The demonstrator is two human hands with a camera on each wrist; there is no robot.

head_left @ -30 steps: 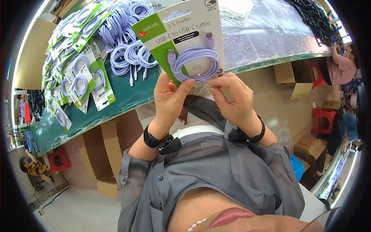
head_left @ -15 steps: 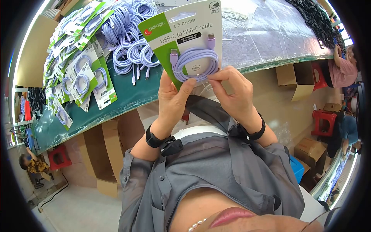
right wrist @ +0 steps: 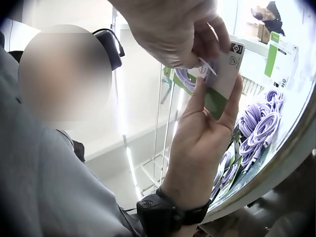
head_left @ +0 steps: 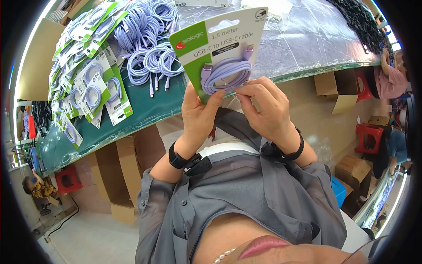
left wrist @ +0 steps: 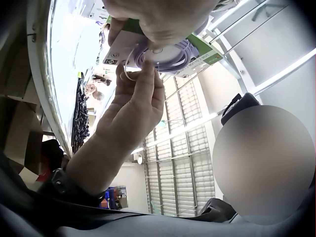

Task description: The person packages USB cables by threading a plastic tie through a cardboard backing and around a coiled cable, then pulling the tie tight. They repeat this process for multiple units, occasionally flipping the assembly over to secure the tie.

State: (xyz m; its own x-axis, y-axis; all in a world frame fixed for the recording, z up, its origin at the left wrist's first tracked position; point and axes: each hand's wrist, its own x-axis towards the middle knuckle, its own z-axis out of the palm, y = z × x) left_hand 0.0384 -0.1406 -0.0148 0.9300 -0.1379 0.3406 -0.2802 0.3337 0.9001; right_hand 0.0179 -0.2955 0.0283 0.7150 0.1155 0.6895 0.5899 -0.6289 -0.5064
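Observation:
A green and white cardboard packaging card (head_left: 224,35) labelled as a USB-C to USB-C cable stands tilted in front of the torso. On its face is a coiled lilac USB-C cable (head_left: 228,67), both plugs pointing up. My left hand (head_left: 198,115) grips the card's lower left edge, thumb on the front and fingers behind. At the bottom of the coil, my right hand (head_left: 267,105) pinches a thin white tie (left wrist: 129,64) between thumb and fingertips. The tie curves out in a loop in the left wrist view, and its strip (right wrist: 208,66) shows by the fingertips in the right wrist view.
Carded cables (head_left: 90,83) lie heaped at the left of the green-edged table (head_left: 145,103). Loose coiled lilac cables (head_left: 151,61) lie beside them, behind the card. Black cables (head_left: 356,22) are at the far right. Cardboard boxes (head_left: 125,176) stand below the table edge.
The card has moved slightly right, and its top has dropped and leaned away. Both hands follow it at the lower edge. The right fingers stay at the tie, whose hanging ends now show less.

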